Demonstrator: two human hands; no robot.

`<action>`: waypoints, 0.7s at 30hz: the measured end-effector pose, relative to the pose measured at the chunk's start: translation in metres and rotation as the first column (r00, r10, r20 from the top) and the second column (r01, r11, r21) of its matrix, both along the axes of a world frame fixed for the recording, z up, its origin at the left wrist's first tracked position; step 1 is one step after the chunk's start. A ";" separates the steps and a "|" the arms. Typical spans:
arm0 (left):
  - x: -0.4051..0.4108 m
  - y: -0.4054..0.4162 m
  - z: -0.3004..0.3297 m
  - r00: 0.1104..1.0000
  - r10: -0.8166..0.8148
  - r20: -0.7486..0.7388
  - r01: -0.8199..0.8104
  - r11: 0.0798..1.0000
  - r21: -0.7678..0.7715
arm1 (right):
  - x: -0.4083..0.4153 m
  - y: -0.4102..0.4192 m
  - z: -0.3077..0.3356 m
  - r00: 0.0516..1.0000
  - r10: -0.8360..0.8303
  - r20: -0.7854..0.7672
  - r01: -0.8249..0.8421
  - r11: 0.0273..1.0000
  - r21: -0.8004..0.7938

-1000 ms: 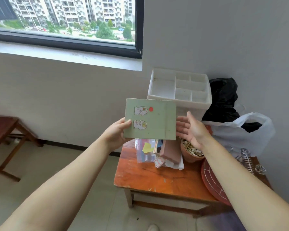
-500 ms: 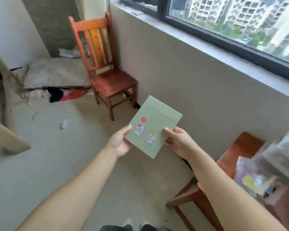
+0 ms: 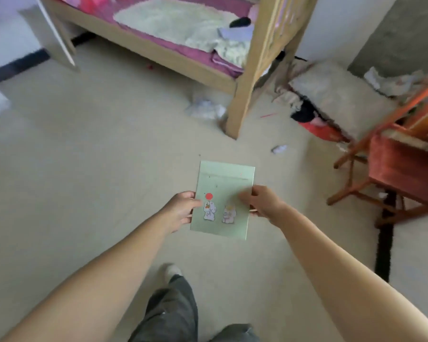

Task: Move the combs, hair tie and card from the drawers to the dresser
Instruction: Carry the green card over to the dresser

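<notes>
A pale green card with two cartoon animals and a red dot is held in front of me over the floor. My left hand grips its left edge, thumb on the face. My right hand grips its right edge. Both arms are stretched forward. No combs, hair tie, drawers or dresser are in view.
A wooden bed frame with a pink mattress stands ahead. A red wooden chair is at the right. Crumpled plastic, a grey cushion and scraps lie on the beige floor. My legs show at the bottom.
My view has swung left from the small table and drawer unit past the window wall to the bed. My right hand has closed on the card; both hands carry it upright.
</notes>
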State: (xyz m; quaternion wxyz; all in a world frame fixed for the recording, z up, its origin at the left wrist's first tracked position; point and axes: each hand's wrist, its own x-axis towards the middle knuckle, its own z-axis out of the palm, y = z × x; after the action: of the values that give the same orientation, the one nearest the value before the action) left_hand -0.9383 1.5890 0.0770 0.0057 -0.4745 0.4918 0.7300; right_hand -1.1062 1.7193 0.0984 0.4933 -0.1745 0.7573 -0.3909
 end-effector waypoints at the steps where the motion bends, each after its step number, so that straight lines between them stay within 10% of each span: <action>1: 0.017 -0.018 -0.004 0.998 0.066 0.004 -0.066 0.998 0.012 | 0.009 -0.030 -0.002 0.998 0.068 0.000 -0.068 0.998 0.012; 15: 0.179 -0.292 -0.011 0.732 0.675 0.087 -0.678 0.735 0.007 | 0.152 -0.412 -0.022 0.883 0.455 -0.113 -0.455 0.890 0.022; 21: 0.206 -0.434 -0.012 0.696 0.717 0.038 -0.714 0.685 0.146 | 0.153 -0.576 -0.019 0.845 0.526 0.096 -0.524 0.851 -0.048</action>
State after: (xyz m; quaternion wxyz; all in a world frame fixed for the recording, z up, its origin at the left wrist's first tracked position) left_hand -0.7323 1.1554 0.0653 -0.2493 -0.6189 0.2116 0.7142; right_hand -0.9536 1.1434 0.0797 0.6187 -0.3587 0.6499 -0.2573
